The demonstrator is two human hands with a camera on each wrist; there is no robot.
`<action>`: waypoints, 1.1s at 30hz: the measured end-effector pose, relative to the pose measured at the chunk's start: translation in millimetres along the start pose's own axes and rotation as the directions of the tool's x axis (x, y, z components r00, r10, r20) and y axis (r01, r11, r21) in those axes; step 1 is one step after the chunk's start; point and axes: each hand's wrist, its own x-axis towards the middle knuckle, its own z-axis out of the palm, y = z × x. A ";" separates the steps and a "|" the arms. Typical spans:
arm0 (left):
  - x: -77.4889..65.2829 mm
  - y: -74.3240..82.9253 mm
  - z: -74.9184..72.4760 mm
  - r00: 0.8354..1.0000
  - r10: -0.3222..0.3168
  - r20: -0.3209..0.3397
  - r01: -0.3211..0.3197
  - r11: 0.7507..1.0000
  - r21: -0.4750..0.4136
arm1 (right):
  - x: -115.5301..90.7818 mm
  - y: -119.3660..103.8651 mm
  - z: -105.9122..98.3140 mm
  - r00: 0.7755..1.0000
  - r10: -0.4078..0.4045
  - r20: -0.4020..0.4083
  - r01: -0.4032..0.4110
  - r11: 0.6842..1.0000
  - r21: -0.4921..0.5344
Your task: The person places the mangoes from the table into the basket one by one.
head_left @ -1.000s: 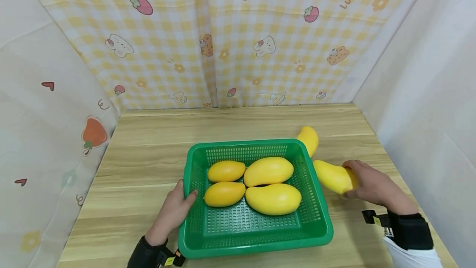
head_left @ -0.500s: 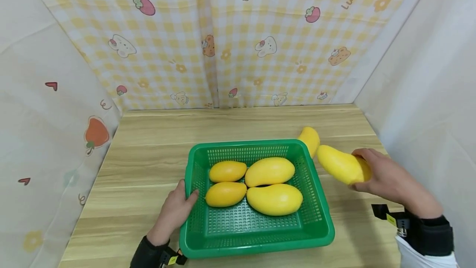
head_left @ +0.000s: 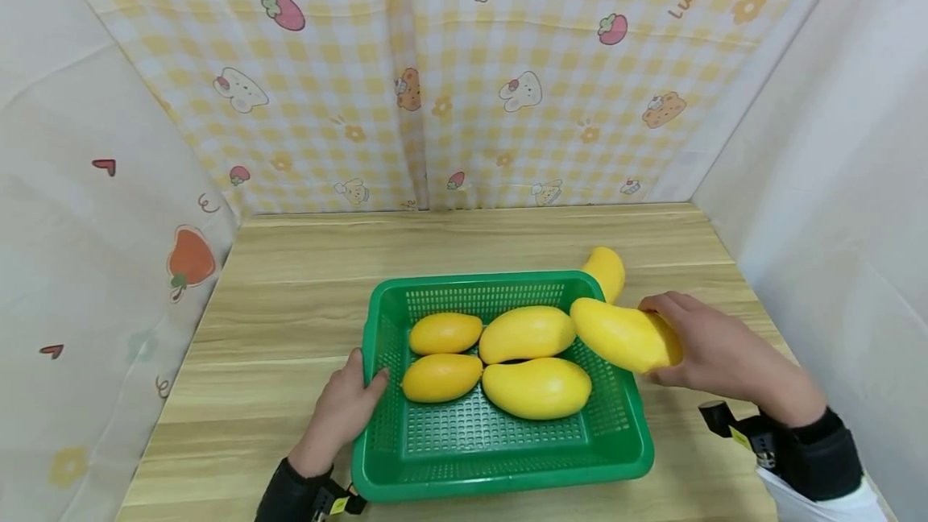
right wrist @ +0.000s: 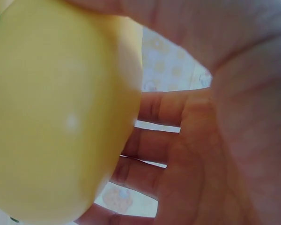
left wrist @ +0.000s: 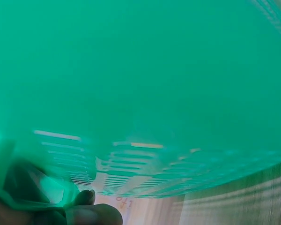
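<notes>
A green plastic basket (head_left: 500,490) stands on the table with several yellow mangoes (head_left: 536,388) lying in it in two rows. My left hand (head_left: 341,409) grips its left rim, thumb over the edge; in the left wrist view the green basket wall (left wrist: 154,84) fills most of the picture, with fingertips (left wrist: 100,214) under the rim. My right hand (head_left: 714,353) holds a large yellow mango (head_left: 625,335) by its right end, above the basket's right rim. Close up in the right wrist view, thumb and fingers (right wrist: 150,145) wrap that mango (right wrist: 61,112).
Another yellow mango (head_left: 606,271) lies on the wooden table (head_left: 290,296) just behind the basket's far right corner, partly hidden by it. A checked cloth (head_left: 464,103) hangs at the back, and pale cloth walls (head_left: 826,184) enclose both sides.
My right hand has lifted the mango off the table on the right and carried it left, over the basket's right rim. My left hand and the basket stay in place.
</notes>
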 end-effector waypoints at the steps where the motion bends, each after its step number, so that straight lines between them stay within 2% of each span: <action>1: -0.2 0.2 0.0 1.000 -0.001 -0.001 0.001 1.000 0.000 | 0.4 -2.7 1.1 1.000 -0.007 0.005 0.007 1.000 0.000; 12: 0.0 -1.6 2.0 1.000 -0.003 -0.003 0.003 1.000 -0.016 | 2.5 -33.2 13.4 0.989 -0.139 0.056 0.141 0.990 -0.018; 18: -0.1 -3.0 2.2 1.000 -0.009 -0.006 0.009 1.000 -0.011 | 5.7 -47.5 20.3 0.978 -0.176 0.116 0.178 0.984 -0.012; 26: 0.4 -1.4 2.1 1.000 -0.004 -0.019 0.005 1.000 0.024 | 7.7 -60.9 32.3 0.953 -0.257 0.159 0.261 0.965 -0.003; 33: 0.1 -1.1 1.6 1.000 -0.003 -0.021 0.004 1.000 0.022 | 9.9 -66.8 44.7 0.934 -0.274 0.229 0.281 0.960 0.001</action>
